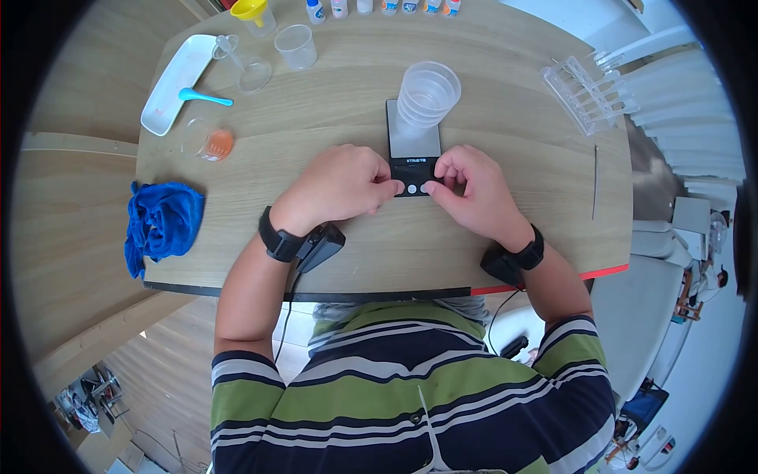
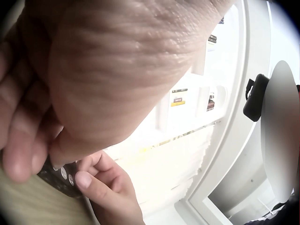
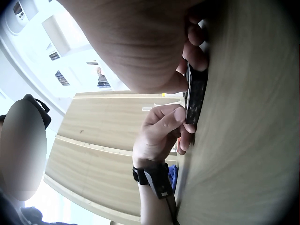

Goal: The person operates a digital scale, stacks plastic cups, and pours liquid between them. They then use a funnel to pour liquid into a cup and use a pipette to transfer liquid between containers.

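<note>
A striped shirt (image 1: 410,395) fills the near edge of the head view, and both forearms reach forward from it over a rounded wooden tabletop (image 1: 505,158). The left hand (image 1: 339,186) and right hand (image 1: 474,189) meet at the near end of a small black scale (image 1: 413,142) lying in the middle of the tabletop. Both sets of fingers are curled, the tips pinching the scale's button end from either side, with a thumb (image 2: 86,180) by the buttons. A stack of clear cups (image 1: 426,95) stands on the scale's platform.

To the left lie a blue cloth (image 1: 162,221), an orange-tinted cup (image 1: 209,142) on its side and a white tray (image 1: 174,83) with a blue spoon (image 1: 204,97) at its edge. A yellow funnel (image 1: 251,11) and small bottles (image 1: 387,6) line the far edge; a clear rack (image 1: 588,95) sits to the right. The floor is pale wood.
</note>
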Available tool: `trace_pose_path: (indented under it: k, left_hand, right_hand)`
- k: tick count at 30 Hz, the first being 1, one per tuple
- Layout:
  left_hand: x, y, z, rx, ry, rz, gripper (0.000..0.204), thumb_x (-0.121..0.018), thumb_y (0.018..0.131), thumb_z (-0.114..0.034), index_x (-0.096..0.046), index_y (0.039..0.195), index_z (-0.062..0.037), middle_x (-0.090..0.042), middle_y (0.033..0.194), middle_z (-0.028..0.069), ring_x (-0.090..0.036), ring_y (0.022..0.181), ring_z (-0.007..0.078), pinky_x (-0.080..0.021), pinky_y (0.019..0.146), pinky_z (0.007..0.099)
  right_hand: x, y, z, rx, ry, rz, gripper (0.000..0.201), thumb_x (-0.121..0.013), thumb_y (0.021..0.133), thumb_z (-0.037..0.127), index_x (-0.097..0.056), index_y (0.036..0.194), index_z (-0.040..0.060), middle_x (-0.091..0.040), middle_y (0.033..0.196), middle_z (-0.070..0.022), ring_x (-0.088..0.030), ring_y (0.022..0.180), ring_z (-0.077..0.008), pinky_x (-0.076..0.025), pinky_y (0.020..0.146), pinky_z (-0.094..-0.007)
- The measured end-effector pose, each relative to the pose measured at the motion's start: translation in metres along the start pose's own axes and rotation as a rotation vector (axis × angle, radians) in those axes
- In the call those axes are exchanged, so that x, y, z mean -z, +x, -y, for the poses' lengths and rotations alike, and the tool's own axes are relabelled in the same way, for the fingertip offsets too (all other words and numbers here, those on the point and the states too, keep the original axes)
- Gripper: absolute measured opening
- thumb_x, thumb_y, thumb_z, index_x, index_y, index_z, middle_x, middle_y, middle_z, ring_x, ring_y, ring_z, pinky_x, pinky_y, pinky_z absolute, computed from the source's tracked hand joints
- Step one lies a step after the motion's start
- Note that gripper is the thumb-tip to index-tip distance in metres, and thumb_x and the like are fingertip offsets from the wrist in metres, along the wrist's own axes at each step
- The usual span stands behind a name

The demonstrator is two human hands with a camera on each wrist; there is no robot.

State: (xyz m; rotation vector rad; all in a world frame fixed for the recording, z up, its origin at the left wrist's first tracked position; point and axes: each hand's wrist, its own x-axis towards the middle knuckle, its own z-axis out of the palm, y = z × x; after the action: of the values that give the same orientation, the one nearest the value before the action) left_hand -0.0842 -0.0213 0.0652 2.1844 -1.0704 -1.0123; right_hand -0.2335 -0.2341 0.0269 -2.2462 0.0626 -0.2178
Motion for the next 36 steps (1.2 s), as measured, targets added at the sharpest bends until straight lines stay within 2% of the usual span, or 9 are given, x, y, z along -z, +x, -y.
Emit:
trace_pose_path:
  k: [2, 4, 8, 10, 11, 16, 25, 32, 36]
  left_hand:
    - [0.000, 0.000, 0.000, -0.016, -0.011, -0.013, 0.038, -0.071, 0.102, -0.033, -0.077, 0.079, -0.0025, -0.069, 0.061, 0.0069, -0.065, 0.055, 0.0192, -0.049, 0.059, 0.0376]
    - [0.002, 0.000, -0.002, 0.011, 0.012, 0.007, 0.036, -0.071, 0.099, -0.036, -0.081, 0.079, -0.0076, -0.073, 0.064, 0.0050, -0.071, 0.062, 0.0264, -0.054, 0.067, 0.0426]
    - [0.001, 0.000, -0.001, -0.005, 0.025, -0.002, 0.037, -0.072, 0.099, -0.037, -0.081, 0.079, -0.0075, -0.073, 0.064, 0.0052, -0.070, 0.061, 0.0262, -0.054, 0.066, 0.0431]
    - [-0.001, 0.000, -0.003, 0.011, 0.007, -0.025, 0.043, -0.074, 0.100, -0.039, -0.078, 0.076, -0.0039, -0.068, 0.059, 0.0061, -0.065, 0.054, 0.0204, -0.048, 0.058, 0.0380]
    - [-0.003, 0.001, -0.003, 0.003, 0.007, -0.020, 0.043, -0.074, 0.100, -0.039, -0.078, 0.076, -0.0039, -0.068, 0.059, 0.0061, -0.065, 0.054, 0.0204, -0.048, 0.058, 0.0380]
    - [-0.010, 0.002, -0.008, 0.023, 0.183, -0.139, 0.052, -0.079, 0.095, -0.052, -0.078, 0.071, -0.0055, -0.067, 0.056, 0.0058, -0.064, 0.053, 0.0227, -0.049, 0.058, 0.0377]
    - [-0.014, 0.002, -0.005, 0.001, 0.157, -0.195, 0.053, -0.079, 0.094, -0.053, -0.078, 0.068, -0.0067, -0.064, 0.053, 0.0078, -0.063, 0.051, 0.0262, -0.049, 0.056, 0.0400]
    - [-0.014, 0.002, -0.006, 0.003, 0.156, -0.196, 0.052, -0.078, 0.095, -0.051, -0.078, 0.068, -0.0069, -0.064, 0.053, 0.0084, -0.063, 0.051, 0.0278, -0.049, 0.056, 0.0408]
    - [-0.016, 0.003, -0.006, 0.005, 0.158, -0.204, 0.051, -0.079, 0.094, -0.051, -0.078, 0.068, -0.0065, -0.064, 0.053, 0.0096, -0.064, 0.053, 0.0292, -0.049, 0.057, 0.0417]
  right_hand:
    - [-0.001, 0.000, 0.000, 0.001, -0.011, -0.001, 0.025, -0.088, 0.084, 0.012, -0.064, 0.091, 0.0119, -0.060, 0.070, 0.0000, -0.057, 0.068, -0.0206, -0.046, 0.065, -0.0383]
    - [-0.002, 0.000, -0.001, -0.006, -0.006, -0.008, 0.026, -0.088, 0.084, 0.013, -0.063, 0.090, 0.0118, -0.060, 0.070, -0.0006, -0.057, 0.068, -0.0214, -0.046, 0.065, -0.0387]
    - [0.001, 0.000, -0.002, 0.004, -0.008, -0.006, 0.025, -0.087, 0.083, 0.011, -0.064, 0.092, 0.0115, -0.060, 0.070, -0.0005, -0.057, 0.068, -0.0209, -0.046, 0.065, -0.0386]
    - [0.004, 0.000, -0.005, 0.016, 0.019, 0.022, 0.023, -0.085, 0.083, 0.009, -0.064, 0.094, 0.0114, -0.059, 0.070, -0.0004, -0.057, 0.068, -0.0201, -0.046, 0.065, -0.0382]
    - [0.005, -0.001, -0.005, 0.010, 0.014, 0.017, 0.023, -0.085, 0.083, 0.009, -0.064, 0.094, 0.0114, -0.059, 0.070, -0.0004, -0.057, 0.068, -0.0201, -0.046, 0.065, -0.0382]
    - [0.007, -0.001, -0.004, 0.004, 0.063, 0.050, 0.020, -0.081, 0.085, 0.006, -0.065, 0.096, 0.0107, -0.059, 0.072, -0.0007, -0.057, 0.068, -0.0196, -0.046, 0.067, -0.0374]
    - [0.007, -0.001, -0.002, 0.000, 0.090, 0.054, 0.020, -0.079, 0.086, 0.003, -0.063, 0.095, 0.0087, -0.061, 0.072, -0.0027, -0.058, 0.069, -0.0232, -0.046, 0.066, -0.0399]
    - [0.007, 0.001, -0.007, 0.001, 0.125, 0.063, 0.019, -0.078, 0.086, 0.002, -0.064, 0.096, 0.0085, -0.060, 0.071, -0.0025, -0.058, 0.069, -0.0226, -0.047, 0.064, -0.0400]
    - [0.007, 0.000, -0.008, -0.003, 0.112, 0.073, 0.019, -0.078, 0.086, 0.002, -0.065, 0.099, 0.0081, -0.062, 0.077, -0.0032, -0.059, 0.070, -0.0205, -0.048, 0.065, -0.0377]
